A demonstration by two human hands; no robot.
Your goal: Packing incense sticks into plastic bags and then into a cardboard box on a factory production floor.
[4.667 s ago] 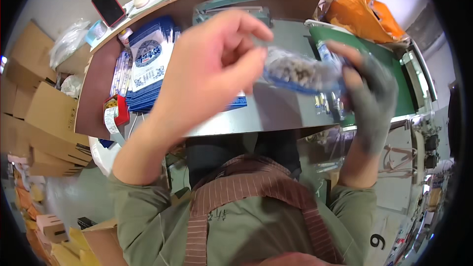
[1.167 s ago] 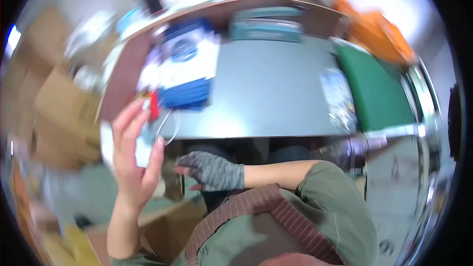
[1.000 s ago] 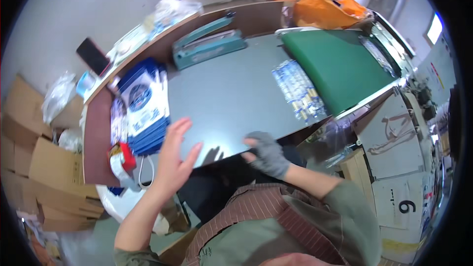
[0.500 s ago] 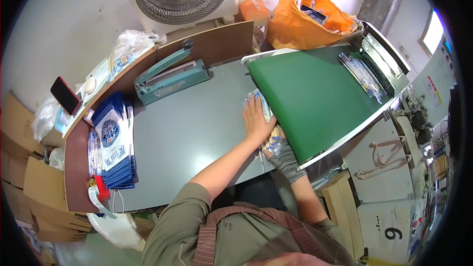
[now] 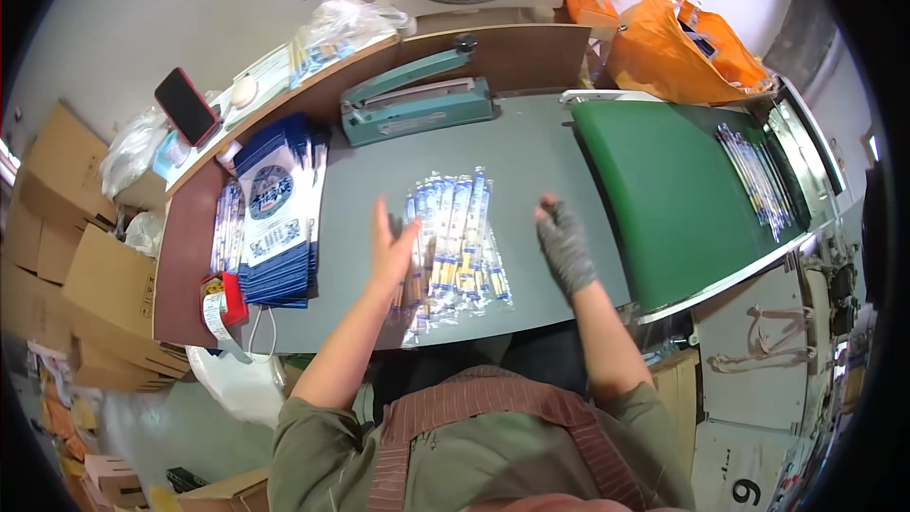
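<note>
A loose pile of long slim packets point(image 5: 457, 237) lies on the grey tabletop point(image 5: 379, 161) in front of me. They have clear wrappers with blue print, and tan sticks show inside some. My left hand point(image 5: 389, 254) is bare and stands at the pile's left edge, thumb and forefinger spread, holding nothing. To the right of the pile and apart from it is my right hand point(image 5: 564, 245) in a grey fingerless glove. Its fingers are loosely bent, thumb and fingertip a little apart, with nothing visible between them.
A teal bag sealer point(image 5: 417, 109) stands at the back. Blue-and-white printed bags point(image 5: 275, 218) are stacked at left beside a red tape dispenser point(image 5: 223, 301). On the right, a green padded surface point(image 5: 673, 199) carries more slim packets point(image 5: 754, 180) near an orange bag point(image 5: 687, 47).
Both hands have left the green surface's edge and let go of the packets, which now lie spread on the grey tabletop. The view has shifted, and the hands are farther apart.
</note>
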